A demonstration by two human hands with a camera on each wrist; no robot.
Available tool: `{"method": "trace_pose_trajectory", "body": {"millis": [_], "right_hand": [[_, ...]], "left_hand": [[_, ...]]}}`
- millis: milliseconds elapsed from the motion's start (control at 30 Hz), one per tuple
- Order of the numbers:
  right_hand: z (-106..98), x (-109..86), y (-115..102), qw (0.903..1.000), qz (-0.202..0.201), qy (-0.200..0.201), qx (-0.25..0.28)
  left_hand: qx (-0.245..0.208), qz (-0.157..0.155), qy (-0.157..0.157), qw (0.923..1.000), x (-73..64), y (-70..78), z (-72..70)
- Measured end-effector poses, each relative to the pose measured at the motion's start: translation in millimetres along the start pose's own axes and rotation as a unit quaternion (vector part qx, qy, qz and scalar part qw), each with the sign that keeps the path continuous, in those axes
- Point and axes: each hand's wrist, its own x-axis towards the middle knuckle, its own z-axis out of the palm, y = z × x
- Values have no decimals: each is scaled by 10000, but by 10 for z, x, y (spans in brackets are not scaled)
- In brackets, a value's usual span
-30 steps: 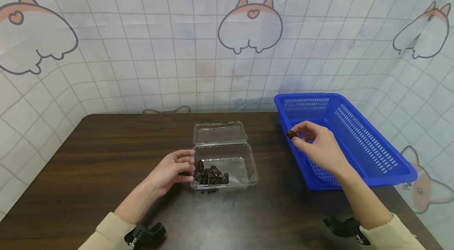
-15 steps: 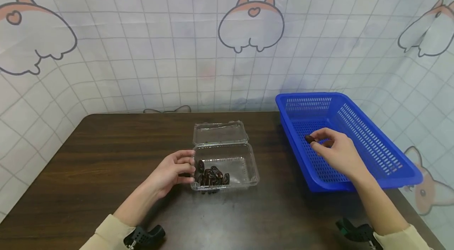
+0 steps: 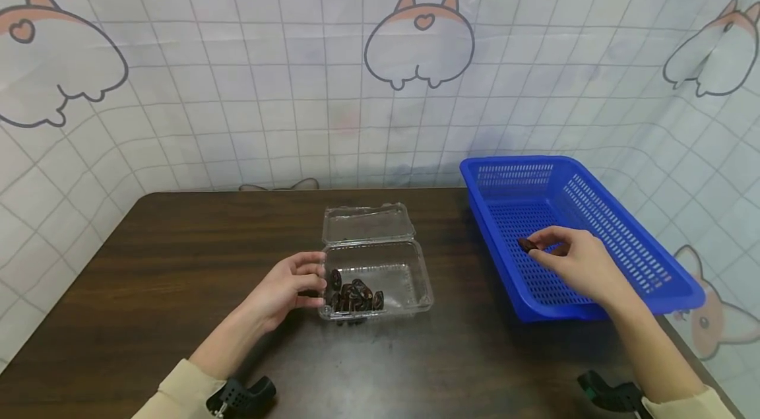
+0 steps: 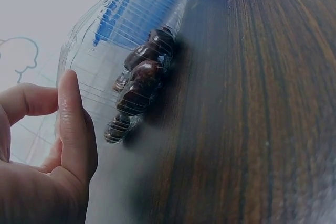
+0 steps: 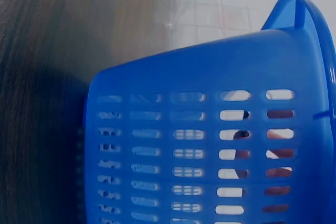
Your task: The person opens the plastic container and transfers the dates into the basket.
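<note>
A clear plastic clamshell box [image 3: 410, 287] stands with its lid folded back on the table. Several dark brown, glossy dates [image 3: 356, 295] lie in its near left part, and show through the wall in the left wrist view. My left hand [image 3: 291, 287] rests its fingertips against the box's left side, fingers slightly bent. Inside the blue basket [image 3: 617, 227], my right hand [image 3: 578, 264] pinches one dark brown date [image 3: 526, 245] between thumb and fingers. The right wrist view has the basket wall [image 5: 173, 59] in front, with glimpses of the hand through the slots.
The dark wooden table [image 3: 178, 260] runs back to a white grid-patterned cloth [image 3: 267, 76] with cartoon animals. A thin cable [image 3: 279, 187] lies along its back edge. The basket's raised rim stands between the box and my right hand.
My right hand has moved right and down from the basket's left rim into the basket, still pinching the date. The left hand and the box have stayed in place.
</note>
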Motion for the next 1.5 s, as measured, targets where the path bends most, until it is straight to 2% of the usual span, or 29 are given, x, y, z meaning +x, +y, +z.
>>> {"method": "trace_pose_trajectory", "body": {"millis": [333, 533, 667, 867, 1000, 1133, 1300, 1500], "right_hand": [[-47, -49, 16, 9997, 66, -238, -93], [-48, -73, 5, 9994, -65, -318, -152], [-44, -74, -33, 9993, -224, -244, -157], [-12, -18, -225, 9981, -597, 158, -80], [97, 33, -441, 9959, -828, 231, 274], [233, 71, -679, 9929, -1058, 76, 541], [443, 141, -907, 9873, -1363, -321, 745], [735, 246, -1055, 9803, -1546, -845, 894]], "left_hand": [[-23, 34, -11, 10000, 6, 24, 8], [-33, 14, -14, 10000, 2, 4, -1], [-55, -9, -25, 10000, -7, -4, 7], [18, 31, -58, 10000, 9, -1, 2], [36, 22, -25, 10000, 5, -12, -11], [40, -3, -20, 10000, -6, -15, -17], [31, 12, -20, 10000, -7, 3, -14], [18, 2, -20, 10000, -5, 11, -8]]}}
